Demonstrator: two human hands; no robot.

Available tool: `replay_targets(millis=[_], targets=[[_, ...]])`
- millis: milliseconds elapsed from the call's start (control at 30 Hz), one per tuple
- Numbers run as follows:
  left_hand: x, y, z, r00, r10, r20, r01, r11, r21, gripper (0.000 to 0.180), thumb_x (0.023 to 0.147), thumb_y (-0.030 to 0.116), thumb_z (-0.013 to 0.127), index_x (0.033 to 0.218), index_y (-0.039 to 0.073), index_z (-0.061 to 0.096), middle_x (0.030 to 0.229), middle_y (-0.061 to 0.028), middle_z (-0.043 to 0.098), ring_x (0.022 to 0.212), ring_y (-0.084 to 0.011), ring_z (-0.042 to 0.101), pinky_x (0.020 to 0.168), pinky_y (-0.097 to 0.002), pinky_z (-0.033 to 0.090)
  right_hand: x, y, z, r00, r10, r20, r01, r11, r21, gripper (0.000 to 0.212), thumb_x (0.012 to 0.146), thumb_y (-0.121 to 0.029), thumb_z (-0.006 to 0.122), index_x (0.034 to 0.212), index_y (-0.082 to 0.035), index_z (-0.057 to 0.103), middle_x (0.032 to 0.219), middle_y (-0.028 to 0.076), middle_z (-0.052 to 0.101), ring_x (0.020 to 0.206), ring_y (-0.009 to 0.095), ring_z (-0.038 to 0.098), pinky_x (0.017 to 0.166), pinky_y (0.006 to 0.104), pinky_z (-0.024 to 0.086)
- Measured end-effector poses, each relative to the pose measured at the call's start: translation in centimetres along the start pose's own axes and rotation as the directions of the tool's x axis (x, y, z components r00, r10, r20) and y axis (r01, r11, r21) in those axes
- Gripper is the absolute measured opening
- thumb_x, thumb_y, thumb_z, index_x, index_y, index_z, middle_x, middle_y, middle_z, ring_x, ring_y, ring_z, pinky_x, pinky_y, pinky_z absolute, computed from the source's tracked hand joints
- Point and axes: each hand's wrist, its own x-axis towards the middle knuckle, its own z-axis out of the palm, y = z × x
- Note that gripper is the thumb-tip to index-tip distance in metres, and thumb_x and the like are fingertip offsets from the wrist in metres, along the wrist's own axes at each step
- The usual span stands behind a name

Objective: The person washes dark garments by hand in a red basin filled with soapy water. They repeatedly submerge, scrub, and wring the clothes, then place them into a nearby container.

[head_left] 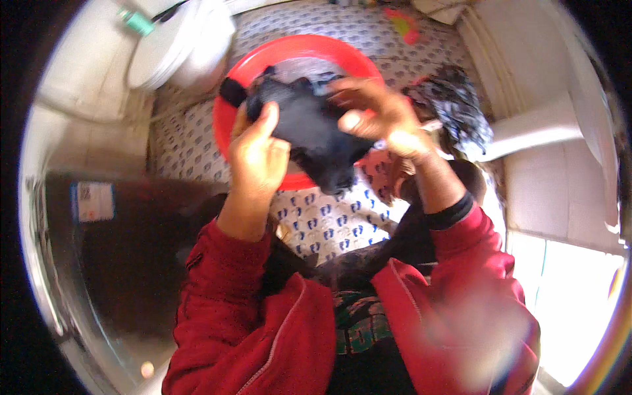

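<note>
Floor gap (329, 220), red basin (303, 45) beyond

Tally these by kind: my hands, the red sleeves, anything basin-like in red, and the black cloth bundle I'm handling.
Hands, left hand and right hand: 2
Red sleeves: 2
Red basin: 1
Black cloth bundle: 1
Total: 6

Looks like a home wash area: footprint-print floor covering (322, 225), red plastic basin (303, 45), crumpled cloth heap (457, 105) close by.
</note>
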Motion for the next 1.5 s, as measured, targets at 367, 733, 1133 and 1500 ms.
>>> replay_targets(millis=[367, 733, 1133, 1500], targets=[[-0.2, -1.1, 0.4, 0.981, -0.021, 0.191, -0.073, 0.878, 0.473, 0.017, 0.1, 0.013, 0.059, 0.111, 0.0, 0.062, 0.113, -0.0129, 0.065, 0.107, -0.0239, 0.066, 0.095, -0.0387, 0.054, 3.8, 6.0, 1.6, 0.858, -0.269, -0.437, 0.206, 0.961, -0.186, 0.031, 0.077, -0.001, 0.081, 0.106, -0.001, 0.069, 0.094, 0.0, 0.07, 0.09, 0.009, 0.063, 0.081, 0.0296, 0.054], [0.0, 0.3, -3.0, 0.971, -0.197, -0.138, 0.238, 0.869, 0.433, 0.006, 0.098, 0.015, 0.065, 0.098, 0.009, 0.067, 0.092, -0.0064, 0.07, 0.085, -0.0166, 0.067, 0.081, -0.0318, 0.055, 5.8, -18.2, -22.5, 0.544, -0.777, -0.317, 0.42, 0.579, -0.699, 0.03, 0.082, 0.0, 0.074, 0.112, -0.001, 0.071, 0.087, 0.001, 0.07, 0.077, 0.015, 0.063, 0.068, 0.0317, 0.053], [1.2, -2.4, -4.2, 0.954, -0.288, -0.08, 0.273, 0.73, 0.626, 0.008, 0.096, 0.015, 0.065, 0.098, 0.008, 0.065, 0.092, -0.0042, 0.068, 0.084, -0.0141, 0.065, 0.08, -0.0288, 0.054, -16.9, 18.3, -30.1, 0.937, 0.057, -0.346, -0.347, 0.283, -0.894, 0.067, 0.067, -0.024, 0.087, 0.128, -0.009, 0.064, 0.127, 0.017, 0.067, 0.119, 0.031, 0.063, 0.102, 0.0398, 0.051], [0.1, -4.9, -9.4, 0.763, -0.603, 0.234, -0.444, -0.226, 0.867, 0.034, 0.089, 0.021, 0.068, 0.116, 0.0, 0.062, 0.105, -0.0227, 0.069, 0.1, -0.0381, 0.068, 0.083, -0.0454, 0.053, 0.3, 11.9, -18.8, 0.891, 0.444, -0.092, -0.398, 0.668, -0.629, 0.043, 0.08, -0.023, 0.076, 0.114, 0.002, 0.068, 0.101, 0.014, 0.075, 0.09, 0.025, 0.073, 0.079, 0.0376, 0.058]])
